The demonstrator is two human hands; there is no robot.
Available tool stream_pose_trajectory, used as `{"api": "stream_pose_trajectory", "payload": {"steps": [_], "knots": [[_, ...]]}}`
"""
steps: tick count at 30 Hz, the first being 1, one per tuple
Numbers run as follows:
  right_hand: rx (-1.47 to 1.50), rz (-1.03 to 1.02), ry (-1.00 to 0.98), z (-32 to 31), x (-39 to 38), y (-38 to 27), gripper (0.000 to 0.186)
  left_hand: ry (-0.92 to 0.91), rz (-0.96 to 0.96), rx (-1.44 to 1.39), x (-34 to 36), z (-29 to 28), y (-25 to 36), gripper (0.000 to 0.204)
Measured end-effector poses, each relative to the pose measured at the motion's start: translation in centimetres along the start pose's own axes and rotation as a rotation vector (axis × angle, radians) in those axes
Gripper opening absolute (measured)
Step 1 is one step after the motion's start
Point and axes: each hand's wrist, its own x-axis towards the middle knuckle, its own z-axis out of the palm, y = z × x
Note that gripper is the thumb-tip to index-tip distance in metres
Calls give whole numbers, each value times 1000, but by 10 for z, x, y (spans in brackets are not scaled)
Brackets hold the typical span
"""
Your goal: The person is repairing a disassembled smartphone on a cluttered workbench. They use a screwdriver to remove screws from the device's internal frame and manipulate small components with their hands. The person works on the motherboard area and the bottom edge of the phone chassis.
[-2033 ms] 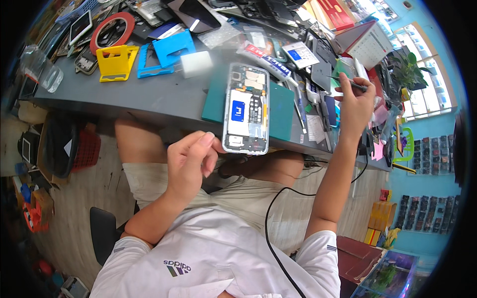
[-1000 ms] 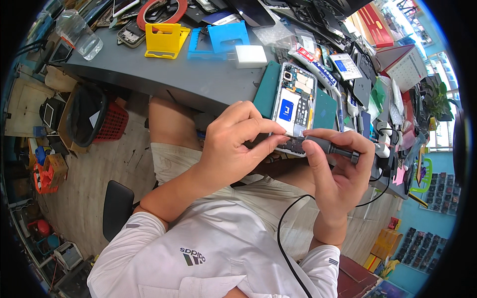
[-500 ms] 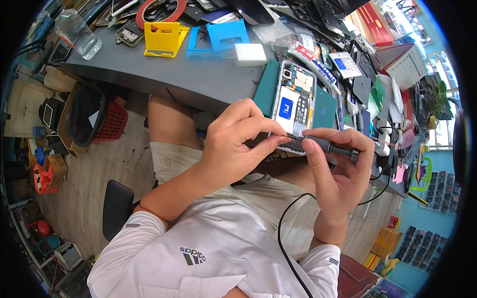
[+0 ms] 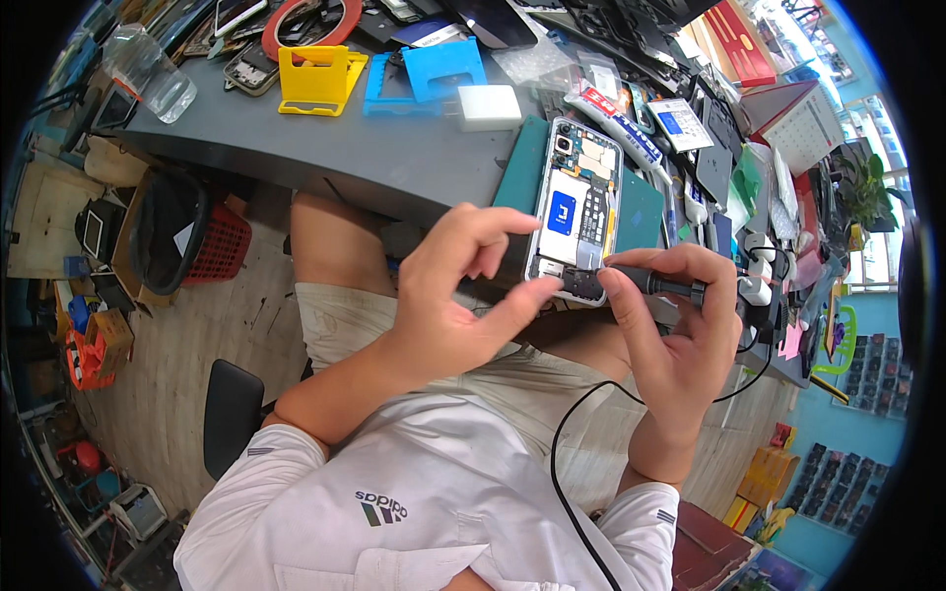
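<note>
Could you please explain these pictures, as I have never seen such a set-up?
There is no machine: a person works bare-handed, seen from above by a fisheye camera worn on the head, so straight edges bend. The right hand holds a dark tool at the near end of an opened phone on a green mat. The left hand, thumb and forefinger apart, is by the phone's left edge. The grey desk bears a yellow stand, a blue stand and a white block.

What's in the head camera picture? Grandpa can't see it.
A person's right hand holds a dark tool at an opened phone on a green mat, while the left hand is open beside it. A yellow stand sits on the cluttered grey desk.
</note>
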Motion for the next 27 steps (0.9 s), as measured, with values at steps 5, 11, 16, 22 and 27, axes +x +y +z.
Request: {"api": "stream_pose_trajectory", "payload": {"steps": [5, 11, 16, 22, 27], "knots": [[-37, -23, -4, 3, 2, 0, 39, 144, -422, -383, -11, -2, -3, 14], [-49, 5, -8, 4, 4, 0, 38, -45, -601, -422, -13, 1, -2, 18], [-132, -58, -94, 0, 11, -9, 38, -129, -689, -524, -2, 7, 4, 29], [-179, -95, -231, -4, 26, -20, 39, -157, -697, -477, 1, 9, 0, 37], [-227, -141, -257, -5, 31, -20, 38, -162, -694, -462, 0, 11, -2, 36]]}}
